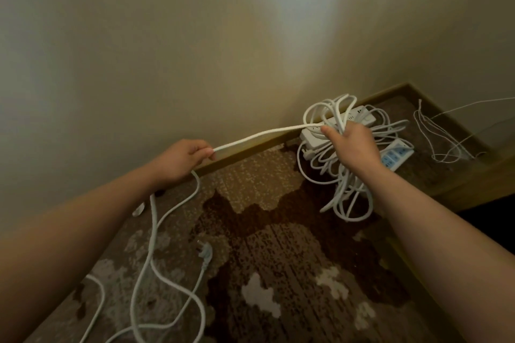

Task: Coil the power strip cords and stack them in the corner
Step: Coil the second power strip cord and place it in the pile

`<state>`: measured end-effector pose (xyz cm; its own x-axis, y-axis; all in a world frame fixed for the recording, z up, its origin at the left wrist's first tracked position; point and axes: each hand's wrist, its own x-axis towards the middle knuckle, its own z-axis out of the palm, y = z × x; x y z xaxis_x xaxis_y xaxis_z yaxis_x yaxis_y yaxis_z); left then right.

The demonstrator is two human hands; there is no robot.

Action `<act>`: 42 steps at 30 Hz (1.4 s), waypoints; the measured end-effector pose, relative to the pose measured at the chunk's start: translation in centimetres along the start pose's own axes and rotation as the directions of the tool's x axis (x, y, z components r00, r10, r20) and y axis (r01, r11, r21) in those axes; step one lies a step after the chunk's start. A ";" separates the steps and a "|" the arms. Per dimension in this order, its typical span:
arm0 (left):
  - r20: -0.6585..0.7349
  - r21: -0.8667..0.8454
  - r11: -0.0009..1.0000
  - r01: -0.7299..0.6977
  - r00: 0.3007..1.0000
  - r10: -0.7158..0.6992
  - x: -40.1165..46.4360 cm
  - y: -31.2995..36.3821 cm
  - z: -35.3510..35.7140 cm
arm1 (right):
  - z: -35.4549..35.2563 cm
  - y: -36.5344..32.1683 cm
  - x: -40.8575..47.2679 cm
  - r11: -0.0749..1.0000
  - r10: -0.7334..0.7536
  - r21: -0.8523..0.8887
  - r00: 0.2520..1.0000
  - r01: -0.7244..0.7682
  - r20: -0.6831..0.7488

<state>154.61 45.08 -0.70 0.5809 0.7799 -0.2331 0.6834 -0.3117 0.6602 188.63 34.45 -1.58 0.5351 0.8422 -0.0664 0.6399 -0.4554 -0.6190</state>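
At two o'clock, right hand grips coiled cord above power strips in corner. Left hand, nine o'clock, pinches taut length. Coiling underway; next loop likely needs slack drawn from the floor.

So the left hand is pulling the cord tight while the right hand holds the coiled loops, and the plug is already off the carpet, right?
Not quite. The head view shows the plug lying on the carpet. The left hand does hold the cord taut, and the right hand grips the coiled loops.
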 end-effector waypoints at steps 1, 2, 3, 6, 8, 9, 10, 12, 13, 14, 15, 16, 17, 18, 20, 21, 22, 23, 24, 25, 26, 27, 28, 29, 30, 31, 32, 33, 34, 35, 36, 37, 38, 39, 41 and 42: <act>-0.030 0.028 0.999 0.025 0.999 -0.024 0.2 0.2 -0.4 | -0.1 -0.1 0.0 1.000 -0.002 -0.006 1.000 0.002 0.009; -0.077 0.027 0.998 0.054 0.996 -0.052 0.4 0.5 -0.7 | -0.2 -0.1 -0.1 1.000 -0.016 -0.019 0.999 0.016 0.028; -0.139 -0.016 0.997 0.080 0.987 -0.081 0.6 1.0 -0.7 | -0.3 -0.2 -0.2 0.999 -0.037 -0.032 0.997 0.039 0.062; -0.291 -0.221 0.972 0.082 0.946 -0.146 2.0 4.0 0.5 | 0.3 -0.7 -1.0 0.994 -0.106 -0.016 0.973 0.112 0.203; -0.335 -0.262 0.963 0.070 0.929 -0.159 2.7 6.0 1.8 | 1.3 -1.1 -1.7 0.990 -0.143 0.016 0.958 0.143 0.249; -0.345 -0.253 0.965 0.066 0.926 -0.153 3.0 6.6 2.4 | 1.6 -1.2 -1.8 0.989 -0.150 0.034 0.957 0.147 0.247; -0.336 -0.230 0.971 0.071 0.930 -0.147 3.2 6.9 2.8 | 1.7 -1.3 -1.9 0.989 -0.148 0.052 0.960 0.140 0.236; -0.271 -0.169 0.980 0.104 0.951 -0.148 3.4 6.5 3.5 | 1.7 -1.0 -1.7 0.989 -0.131 0.091 0.970 0.114 0.205; -0.228 -0.132 0.983 0.124 0.962 -0.152 3.4 6.0 3.7 | 1.6 -0.8 -1.5 0.988 -0.119 0.120 0.976 0.098 0.185; -0.182 -0.089 0.986 0.141 0.971 -0.156 3.3 5.5 3.8 | 1.4 -0.6 -1.4 0.984 -0.101 0.161 0.982 0.075 0.157; -0.134 -0.046 0.987 0.155 0.978 -0.160 3.2 4.8 3.9 | 1.2 -0.3 -1.2 0.976 -0.067 0.214 0.990 0.040 0.122; -0.089 -0.016 0.986 0.165 0.982 -0.166 3.0 4.2 4.0 | 0.9 0.0 -1.0 0.962 -0.014 0.274 0.996 -0.011 0.090; -0.052 -0.008 0.985 0.174 0.983 -0.174 2.8 3.5 4.0 | 0.5 0.2 -0.7 0.941 0.046 0.332 0.997 -0.064 0.064; -0.025 -0.031 0.983 0.179 0.983 -0.180 2.5 3.0 4.0 | 0.1 0.4 -0.4 0.921 0.103 0.375 0.994 -0.110 0.039; -0.008 -0.148 0.972 0.185 0.982 -0.188 2.0 2.1 4.0 | -0.5 0.7 0.2 0.913 0.175 0.378 0.984 -0.154 -0.021; -0.017 -0.196 0.961 0.194 0.979 -0.201 1.9 1.9 3.9 | -0.7 0.9 0.3 0.918 0.188 0.362 0.981 -0.159 -0.045; -0.032 -0.226 0.952 0.206 0.975 -0.219 2.1 1.8 3.9 | -0.7 0.9 0.3 0.922 0.193 0.352 0.980 -0.162 -0.055; -0.053 -0.241 0.947 0.214 0.971 -0.233 2.3 1.9 3.9 | -0.5 1.0 0.1 0.923 0.192 0.350 0.980 -0.163 -0.051; -0.079 -0.247 0.947 0.206 0.970 -0.232 2.5 2.2 4.1 | -0.2 0.9 -0.1 0.926 0.181 0.342 0.983 -0.157 -0.039; -0.109 -0.239 0.955 0.178 0.972 -0.209 2.7 2.8 4.3 | 0.3 0.7 -0.4 0.935 0.160 0.325 0.987 -0.145 -0.020; -0.131 -0.214 0.967 0.137 0.977 -0.168 2.9 3.6 4.5 | 0.7 0.4 -0.7 0.945 0.129 0.302 0.992 -0.124 0.005; -0.139 -0.175 0.980 0.093 0.983 -0.118 3.0 4.6 4.7 | 1.1 0.2 -1.0 0.953 0.089 0.287 0.996 -0.093 0.025; -0.132 -0.127 0.990 0.053 0.989 -0.070 3.1 5.4 5.0 | 1.5 -0.2 -1.2 0.957 0.056 0.283 0.998 -0.064 0.036; -0.113 -0.080 0.996 0.027 0.993 -0.036 3.3 6.1 5.3 | 1.8 -0.6 -1.4 0.955 0.035 0.292 0.999 -0.044 0.038; -0.091 -0.045 0.999 0.022 0.996 -0.026 3.6 6.7 5.7 | 2.1 -0.9 -1.6 0.949 0.021 0.315 0.999 -0.032 0.038; -0.069 -0.028 0.999 0.038 0.997 -0.040 3.7 7.1 6.2 | 2.3 -1.2 -1.8 0.939 0.008 0.344 0.999 -0.021 0.039; -0.050 -0.026 0.997 0.066 0.996 -0.068 3.8 7.6 6.6 | 2.4 -1.4 -2.0 0.932 -0.009 0.362 0.999 -0.007 0.043; -0.033 -0.032 0.995 0.096 0.995 -0.097 3.9 8.1 7.2 | 2.5 -1.6 -2.3 0.930 -0.031 0.367 0.998 0.010 0.051; -0.021 -0.036 0.992 0.119 0.993 -0.120 3.9 8.7 7.8 | 2.6 -1.7 -2.6 0.929 -0.057 0.370 0.996 0.030 0.062; -0.008 -0.041 0.990 0.133 0.991 -0.134 4.0 9.4 8.4 | 2.6 -1.8 -2.8 0.924 -0.086 0.379 0.993 0.050 0.077; 0.007 -0.053 0.988 0.148 0.989 -0.148 4.0 10.0 8.9 | 2.7 -1.8 -3.0 0.918 -0.114 0.392 0.989 0.069 0.093; 0.023 -0.081 0.983 0.167 0.986 -0.166 4.1 10.6 9.2 | 2.7 -1.9 -3.3 0.909 -0.142 0.408 0.984 0.086 0.109; 0.043 -0.117 0.975 0.190 0.982 -0.186 4.1 11.1 9.5 | 2.7 -2.0 -3.5 0.898 -0.169 0.429 0.978 0.102 0.122; 0.068 -0.152 0.966 0.208 0.977 -0.200 4.1 11.5 9.7 | 2.7 -2.1 -3.6 0.885 -0.189 0.452 0.973 0.111 0.132; 0.119 -0.187 0.959 0.211 0.974 -0.191 4.1 12.1 10.0 | 2.8 -2.1 -3.7 0.862 -0.193 0.496 0.971 0.100 0.140; 0.135 -0.198 0.959 0.204 0.975 -0.179 4.1 12.3 10.1 | 2.8 -2.1 -3.7 0.851 -0.185 0.518 0.973 0.087 0.140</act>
<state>169.88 38.94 -0.72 0.5035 0.7425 -0.4418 0.6860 -0.0327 0.7268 183.79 33.09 -2.22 0.3252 0.9438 -0.0597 0.3054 -0.1645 -0.9379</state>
